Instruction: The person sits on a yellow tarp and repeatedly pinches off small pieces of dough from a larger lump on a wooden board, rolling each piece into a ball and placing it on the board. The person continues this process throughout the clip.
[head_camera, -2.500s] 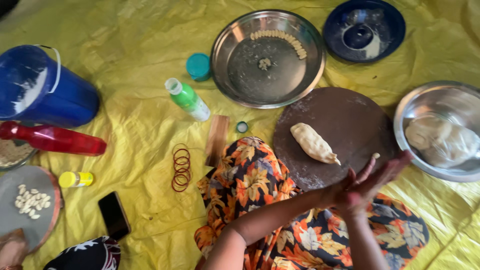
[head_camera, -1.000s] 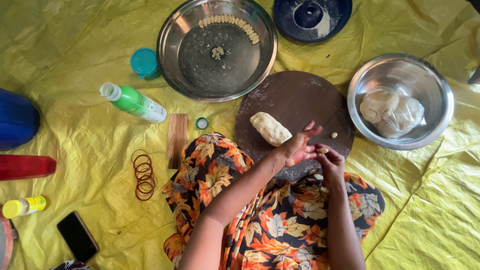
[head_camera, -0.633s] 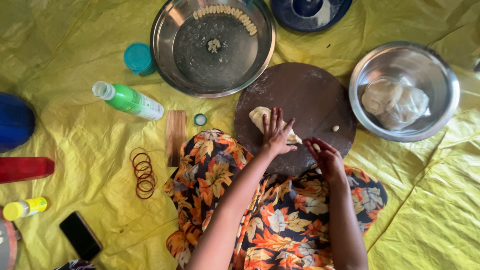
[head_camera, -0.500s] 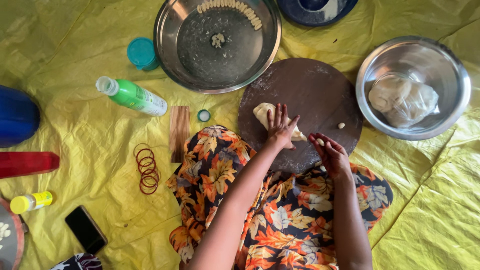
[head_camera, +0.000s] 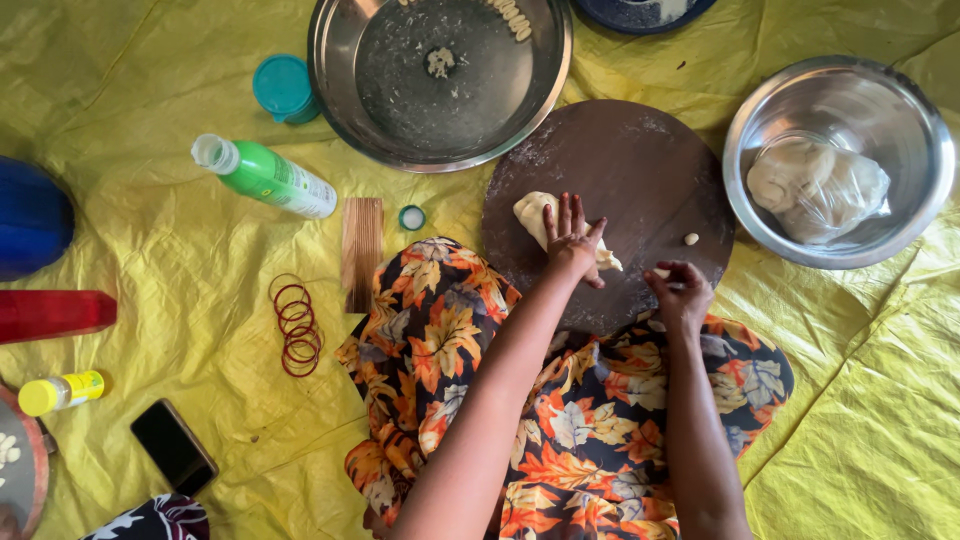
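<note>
A round dark brown board (head_camera: 640, 170) lies in front of my lap. On it rests an elongated lump of pale dough (head_camera: 530, 213). My left hand (head_camera: 572, 243) presses flat on the dough's near end, fingers spread. My right hand (head_camera: 682, 296) hovers at the board's near edge, fingers curled and pinched on a small bit of dough (head_camera: 661, 272). Another tiny dough crumb (head_camera: 690, 239) sits on the board just beyond that hand.
A steel bowl (head_camera: 905, 120) holding bagged dough (head_camera: 815, 185) stands to the right. A steel plate (head_camera: 400, 130) with small dough pieces lies behind the board. A green bottle (head_camera: 265, 177), teal lid (head_camera: 284, 87), wooden strip (head_camera: 362, 250), red rubber bands (head_camera: 296, 325) and phone (head_camera: 173, 447) lie to the left on the yellow sheet.
My hands came apart from rubbing together. The left hand came down onto the dough lump and stays there; the right hand has settled at the board's near edge.
</note>
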